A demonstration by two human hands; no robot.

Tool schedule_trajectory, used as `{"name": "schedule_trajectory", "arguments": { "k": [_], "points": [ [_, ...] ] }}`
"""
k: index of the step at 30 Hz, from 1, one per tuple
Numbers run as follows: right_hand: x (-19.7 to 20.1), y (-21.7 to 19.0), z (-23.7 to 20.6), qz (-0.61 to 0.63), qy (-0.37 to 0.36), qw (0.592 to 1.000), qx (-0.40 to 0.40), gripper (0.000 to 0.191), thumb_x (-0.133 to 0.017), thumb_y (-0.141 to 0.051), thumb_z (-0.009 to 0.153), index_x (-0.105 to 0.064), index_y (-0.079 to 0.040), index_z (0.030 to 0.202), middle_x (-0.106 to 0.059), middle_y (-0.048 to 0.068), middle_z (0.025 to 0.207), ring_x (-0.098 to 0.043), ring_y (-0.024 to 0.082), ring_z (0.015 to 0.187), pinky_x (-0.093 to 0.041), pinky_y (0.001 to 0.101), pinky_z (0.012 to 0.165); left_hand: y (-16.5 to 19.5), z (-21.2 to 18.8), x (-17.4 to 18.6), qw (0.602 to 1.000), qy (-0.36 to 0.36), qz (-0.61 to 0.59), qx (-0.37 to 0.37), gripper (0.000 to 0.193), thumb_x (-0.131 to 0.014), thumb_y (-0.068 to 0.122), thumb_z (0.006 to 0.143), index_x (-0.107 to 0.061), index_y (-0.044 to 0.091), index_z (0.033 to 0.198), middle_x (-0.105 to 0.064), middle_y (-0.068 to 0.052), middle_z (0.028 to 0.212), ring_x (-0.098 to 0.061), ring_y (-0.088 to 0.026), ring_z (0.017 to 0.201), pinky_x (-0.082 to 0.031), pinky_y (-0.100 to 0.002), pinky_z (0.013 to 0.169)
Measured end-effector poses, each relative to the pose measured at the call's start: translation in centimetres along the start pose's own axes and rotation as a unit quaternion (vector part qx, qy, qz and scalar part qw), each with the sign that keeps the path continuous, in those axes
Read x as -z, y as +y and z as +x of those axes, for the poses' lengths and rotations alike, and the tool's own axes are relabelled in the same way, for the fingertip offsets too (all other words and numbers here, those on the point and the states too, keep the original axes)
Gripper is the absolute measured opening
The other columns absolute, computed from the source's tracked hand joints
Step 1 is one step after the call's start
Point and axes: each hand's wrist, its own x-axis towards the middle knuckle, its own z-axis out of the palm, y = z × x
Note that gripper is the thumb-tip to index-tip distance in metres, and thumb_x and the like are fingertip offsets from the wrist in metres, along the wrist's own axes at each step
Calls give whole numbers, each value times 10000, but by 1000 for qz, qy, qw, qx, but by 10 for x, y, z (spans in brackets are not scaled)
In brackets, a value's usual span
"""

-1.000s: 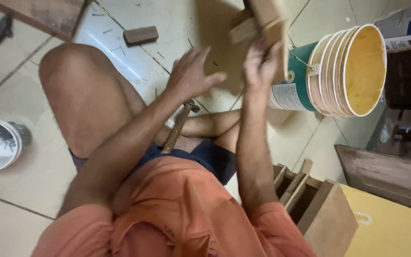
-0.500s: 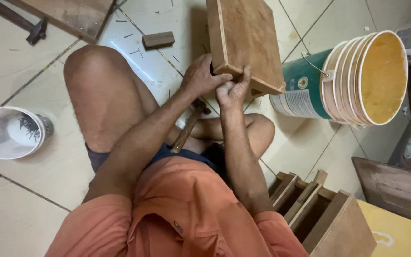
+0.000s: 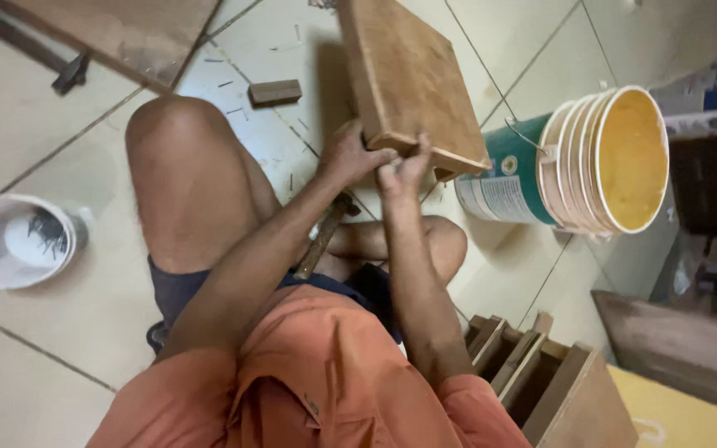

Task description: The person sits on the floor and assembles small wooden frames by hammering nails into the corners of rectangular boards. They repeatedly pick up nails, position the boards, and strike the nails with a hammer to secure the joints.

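Shirt (image 3: 317,390) of orange cloth fills the near edge of the view, with both forearms reaching away from it over a bare knee (image 3: 176,158). Just right of the shirt stands a wooden frame (image 3: 541,373) of open slots. A wooden handle (image 3: 321,241) slants under the left forearm, across the shorts; what it belongs to cannot be told.

Farther out, the hands meet at the near edge of a board (image 3: 412,75), which stands tilted on the tiled floor (image 3: 35,108) and leans away. The left hand (image 3: 350,153) grips the board's near left corner, fingers curled over the edge onto the face. The right hand (image 3: 404,170) sits touching it, just to the right, fingers pinched shut against the same edge; whether they hold something small cannot be told.

Right of the board, a stack of buckets (image 3: 591,162) lies on its side, yellow inside, mouth facing right. At the floor's left edge sits a white tub (image 3: 14,241) with dark nails in it. Beyond the knee lies a small wooden block (image 3: 275,91), and a plank (image 3: 118,29) crosses the far left corner.
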Motion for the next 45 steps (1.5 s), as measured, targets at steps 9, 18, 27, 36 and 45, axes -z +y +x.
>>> {"name": "schedule_trajectory", "arguments": {
  "k": [9, 18, 27, 36, 45],
  "points": [
    [-13, -107, 18, 159, 54, 985, -29, 644, -597, -534, 945, -577, -65, 1386, -586, 133, 1411, -523, 308, 1315, -411, 489, 1154, 73, 34, -18, 977, 87, -16, -195, 782, -907, 284, 683, -570, 32, 1343, -662, -186, 1226, -652, -349, 1120, -533, -439, 958],
    [47, -141, -7, 272, 22, 954, -125, 660, -712, -459, 904, -553, -67, 1411, -575, 104, 1436, -491, 247, 1370, -382, 449, 1208, 92, 23, -62, 957, 88, -64, -269, 589, -888, 196, 735, -627, 32, 1237, -666, -154, 1094, -665, -348, 1027, -549, -445, 902],
    [49, -146, -17, 243, 36, 963, -109, 752, -698, -487, 885, -470, -64, 1463, -501, 113, 1487, -429, 271, 1412, -316, 476, 1241, 91, 18, -70, 961, 76, -57, -260, 645, -909, 234, 705, -611, 33, 1240, -635, -144, 1096, -620, -352, 1051, -519, -453, 934],
    [63, -139, -30, 190, -40, 976, -101, 634, -631, -386, 976, -467, -62, 1496, -517, 134, 1505, -457, 280, 1429, -344, 461, 1261, 77, 4, -80, 962, 31, -73, -262, 662, -899, 260, 743, -597, 33, 1287, -611, -147, 1156, -597, -340, 1099, -509, -444, 975],
    [83, -93, -70, 154, 81, 978, -118, 554, -694, -388, 933, -562, -41, 1344, -654, 122, 1290, -621, 312, 1218, -505, 494, 1084, 13, -31, -16, 971, -138, -67, -185, 661, -842, 387, 774, -629, 62, 1308, -653, -146, 1277, -655, -289, 1173, -528, -407, 1032]
  ]
}}
